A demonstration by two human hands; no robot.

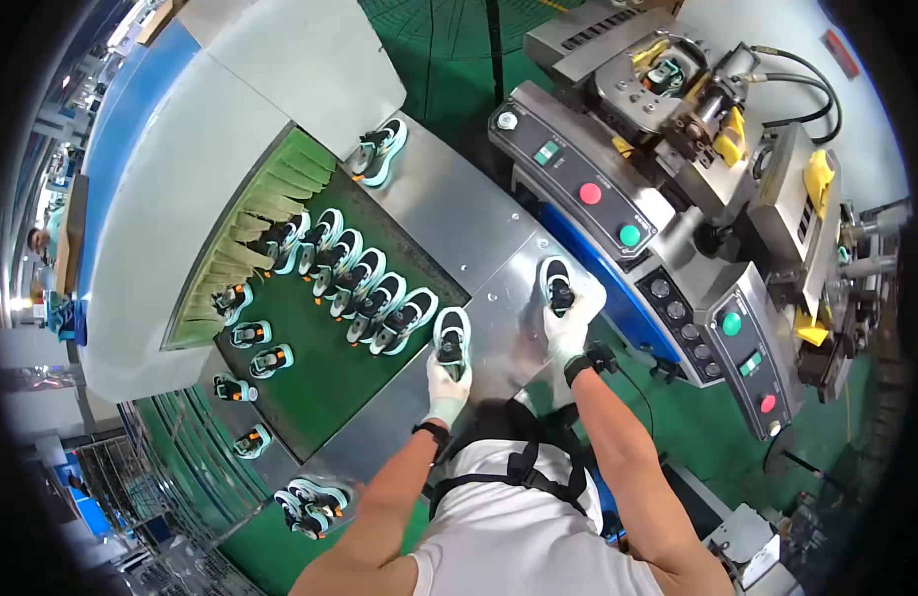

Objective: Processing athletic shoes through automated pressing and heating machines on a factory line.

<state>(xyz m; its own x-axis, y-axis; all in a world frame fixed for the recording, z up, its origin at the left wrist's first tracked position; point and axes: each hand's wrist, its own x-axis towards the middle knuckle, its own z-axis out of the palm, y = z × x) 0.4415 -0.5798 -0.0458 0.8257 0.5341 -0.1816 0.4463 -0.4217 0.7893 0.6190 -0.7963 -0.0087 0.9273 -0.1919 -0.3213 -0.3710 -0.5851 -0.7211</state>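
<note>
My left hand (pixel 445 391), in a white glove, is closed round the near end of a black sneaker (pixel 452 330) with a pale blue sole. That shoe is held by the edge of the green conveyor belt (pixel 332 385). Further right, my gloved right hand (pixel 568 324) grips a second dark sneaker (pixel 555 278) with a pale rim, above the metal table (pixel 499 283). Both shoes point away from me. A slanting row of similar sneakers (pixel 378 300) lies on the belt to the left of my left hand.
Green strip curtains (pixel 221 268) hang at the opening of a white machine housing (pixel 235 84). One sneaker (pixel 380 152) sits on the far metal ledge; several others stand at the left. A machine with a button panel (pixel 588 189) and metal clamps (pixel 678 109) occupies the right.
</note>
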